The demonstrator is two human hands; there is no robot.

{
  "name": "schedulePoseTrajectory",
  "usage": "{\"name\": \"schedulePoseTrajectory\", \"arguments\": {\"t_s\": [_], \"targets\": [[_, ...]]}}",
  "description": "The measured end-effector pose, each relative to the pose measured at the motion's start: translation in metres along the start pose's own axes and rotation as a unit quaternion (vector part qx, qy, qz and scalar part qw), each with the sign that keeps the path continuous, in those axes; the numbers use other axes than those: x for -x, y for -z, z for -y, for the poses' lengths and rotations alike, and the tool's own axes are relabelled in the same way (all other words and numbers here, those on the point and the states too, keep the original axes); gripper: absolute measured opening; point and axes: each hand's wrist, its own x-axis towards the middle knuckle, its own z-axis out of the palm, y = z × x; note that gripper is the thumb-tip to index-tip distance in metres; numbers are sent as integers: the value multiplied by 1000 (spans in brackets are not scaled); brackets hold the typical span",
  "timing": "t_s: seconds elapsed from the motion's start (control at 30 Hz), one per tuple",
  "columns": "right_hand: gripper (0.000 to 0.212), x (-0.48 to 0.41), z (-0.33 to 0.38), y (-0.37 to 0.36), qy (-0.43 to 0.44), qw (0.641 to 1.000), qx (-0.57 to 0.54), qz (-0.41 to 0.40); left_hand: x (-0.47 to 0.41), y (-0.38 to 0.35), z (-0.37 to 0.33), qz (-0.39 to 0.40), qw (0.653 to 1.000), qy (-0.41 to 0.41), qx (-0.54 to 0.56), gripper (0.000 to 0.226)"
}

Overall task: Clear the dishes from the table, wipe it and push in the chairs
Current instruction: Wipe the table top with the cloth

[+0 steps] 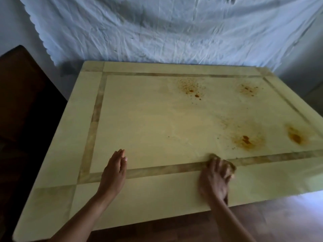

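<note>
Fingers [120, 154] of the left hand [114, 169] are straight & close together. They lie flat on the counter [139, 119], low in the frame and a bit left of the middle. This hand holds nothing.

The right hand [214, 179] is low and a bit right of the middle, near the front edge of the counter. Its fingers are bent over a small brown cloth [231, 168] and hold it down on the brown stripe (the hand is blurry, so I can't see each finger well). Bits of the cloth stick out past the fingertips.

The counter is pale yellow w/ a brown stripe going round it like a picture frame. Orange-brown stains [246, 140] are on its right half. Two are at the far side, in the upper right of the frame. Two are nearer, and one of those is just past the cloth.

A dark chair [22, 102] is at the left of the frame, beside the counter's left edge (too dark to see much of it). A big white sheet [174, 32] hangs across the top of the frame, behind the counter. Wood floor [262, 220] shows at the btm right.
</note>
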Motion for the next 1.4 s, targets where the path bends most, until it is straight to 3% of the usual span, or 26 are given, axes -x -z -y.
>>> {"name": "schedulePoseTrajectory", "arguments": {"t_s": [0.13, 0.23, 0.3, 0.33, 0.4, 0.5, 0.6, 0.73, 0.83, 0.93, 1.07, 1.2, 1.4], "targets": [[78, 55, 81, -32, 240, 970, -15, 23, -16, -19, -24, -17, 1000, 8, -8, 45], [72, 105, 130, -59, 474, 876, 37, 82, -25, -31, -36, -37, 999, 15, -22, 43], [72, 107, 144, -58, 555, 818, 88, 119, -29, -36, -41, -48, 998, 18, -29, 43], [71, 98, 147, -59, 570, 809, 88, 114, -31, -37, -43, -53, 998, 23, -33, 43], [67, 60, 144, -57, 560, 823, 77, 58, -36, -39, -48, -56, 997, 34, -48, 42], [60, -22, 111, -32, 436, 898, 41, 33, -40, -43, -56, -53, 995, 42, -68, 40], [60, -90, 40, -1, 319, 946, 30, 51, -45, -50, -60, -41, 994, 53, -81, 41], [59, -125, -37, 16, 208, 978, 27, 10, -48, -57, -64, -44, 994, 76, -71, 41], [60, -126, -37, 15, 155, 987, 31, 24, -48, -58, -65, -51, 992, 81, -81, 39], [60, -97, 8, 5, 234, 970, 52, 33, -50, -57, -68, -49, 991, 84, -94, 39], [61, -20, 95, -34, 446, 891, 60, 57, -65, -51, -74, -56, 989, 95, -96, 40], [74, 20, 160, -52, 554, 819, 109, 101, -90, -48, -78, -45, 991, 77, -104, 43], [66, -93, 182, -40, 510, 853, 101, 44, -148, -56, -84, -17, 992, 46, -116, 45]]}}
